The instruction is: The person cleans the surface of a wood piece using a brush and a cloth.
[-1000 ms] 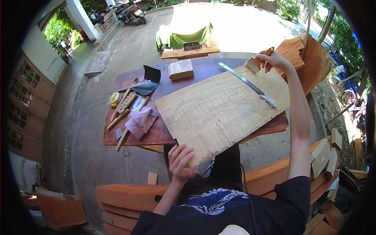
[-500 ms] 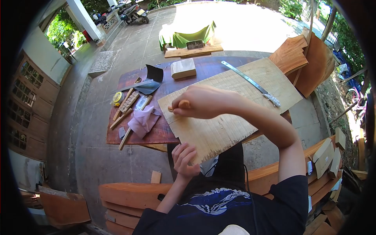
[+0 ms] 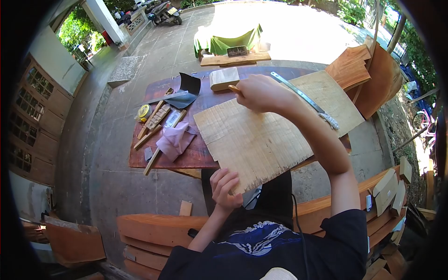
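Note:
A wide, pale wooden board (image 3: 261,144) with a rough, splintered near edge lies slanted across the table. My left hand (image 3: 226,187) has its fingers curled over the board's near-left corner. Over the board's far side, my right hand (image 3: 265,93) is closed in a fist around a small wooden piece (image 3: 234,89). Only its end sticks out on the left; the rest is hidden by the fingers. A metal saw blade with a wrapped grip (image 3: 298,95) rests on the board beyond my right forearm. Just past my fist sits a pale wooden block (image 3: 224,78).
On the dark red table (image 3: 200,151) lie a pink cloth (image 3: 175,141), wooden sticks (image 3: 151,161), a yellow tape roll (image 3: 143,112) and a curled black sheet (image 3: 189,86). Reddish wood pieces (image 3: 347,67) stand at the right. Behind is a small bench (image 3: 224,59) with green cloth and a phone.
My right fist, with the wooden piece, has moved from the board's left end away and to the right, toward its far edge. My left hand stays at the corner. The view has shifted slightly.

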`<state>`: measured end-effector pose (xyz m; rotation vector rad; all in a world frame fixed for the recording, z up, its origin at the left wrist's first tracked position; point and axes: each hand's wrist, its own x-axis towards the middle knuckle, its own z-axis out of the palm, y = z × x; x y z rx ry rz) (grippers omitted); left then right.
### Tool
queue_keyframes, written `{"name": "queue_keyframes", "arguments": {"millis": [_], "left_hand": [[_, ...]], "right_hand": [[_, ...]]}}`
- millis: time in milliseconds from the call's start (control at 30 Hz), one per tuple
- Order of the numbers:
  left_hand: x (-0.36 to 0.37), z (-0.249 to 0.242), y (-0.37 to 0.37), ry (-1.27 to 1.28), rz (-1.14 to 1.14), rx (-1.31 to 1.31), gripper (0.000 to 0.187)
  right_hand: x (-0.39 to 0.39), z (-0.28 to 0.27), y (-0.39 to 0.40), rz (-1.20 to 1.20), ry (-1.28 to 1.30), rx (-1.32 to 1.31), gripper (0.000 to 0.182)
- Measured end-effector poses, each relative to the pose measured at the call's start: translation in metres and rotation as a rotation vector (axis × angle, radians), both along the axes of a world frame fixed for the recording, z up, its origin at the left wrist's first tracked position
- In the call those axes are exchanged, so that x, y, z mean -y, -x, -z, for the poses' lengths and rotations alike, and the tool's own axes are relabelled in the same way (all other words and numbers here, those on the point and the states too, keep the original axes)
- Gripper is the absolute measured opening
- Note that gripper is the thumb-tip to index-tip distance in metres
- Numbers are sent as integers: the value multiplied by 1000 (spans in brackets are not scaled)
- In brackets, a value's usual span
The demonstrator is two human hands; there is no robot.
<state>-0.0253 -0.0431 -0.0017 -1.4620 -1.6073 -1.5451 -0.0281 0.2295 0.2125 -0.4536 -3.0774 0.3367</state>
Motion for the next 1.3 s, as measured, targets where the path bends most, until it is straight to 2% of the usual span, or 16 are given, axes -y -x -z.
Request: {"name": "queue_keyframes", "arguments": {"millis": [67, 133, 200, 300, 400, 533, 600, 700, 733, 800, 933, 1033, 1067, 1133, 1267, 1300], "left_hand": [[-1, 3, 0, 4, -3, -11, 42], [-1, 4, 0, 8, -7, -9, 43], [0, 4, 0, 17, -1, -10, 44], [1, 4, 1, 12, 5, 1, 43], [-3, 5, 1, -10, 7, 21, 39], [0, 6, -2, 18, -1, 29, 39], [1, 5, 0, 27, 4, 26, 38], [2, 3, 0, 19, 23, 34, 37], [4, 3, -1, 27, 20, 39, 37], [2, 2, -2, 33, 12, 48, 37], [1, 2, -2, 42, 1, 11, 41], [3, 2, -1, 48, 3, 11, 41], [3, 1, 0, 46, 5, 14, 41], [1, 1, -1, 36, 8, 29, 40], [2, 5, -2, 34, 9, 49, 40], [2, 5, -1, 32, 11, 42, 41]], "right_hand": [[31, -11, -6, -118, 53, 33, 35], [57, -8, -22, -442, 358, -7, 35], [59, -14, -30, -449, 440, 70, 35], [12, -27, -30, 42, 284, 117, 37], [-9, 8, -33, 82, -7, -84, 36], [58, -1, -71, -466, 401, -60, 29], [54, -6, -84, -478, 443, -111, 30], [7, -9, -86, 209, 379, -26, 33], [-4, -4, -90, 286, 151, -124, 32], [9, 3, -104, 92, 125, -238, 32], [74, 11, -127, -463, 429, -151, 24], [43, 2, -148, -70, 536, -207, 22], [28, 1, -151, 187, 475, -190, 20], [25, 9, -156, 348, 158, -236, 17], [102, 28, -156, -337, 305, -265, 10], [108, 25, -161, -368, 345, -225, 15]]}}
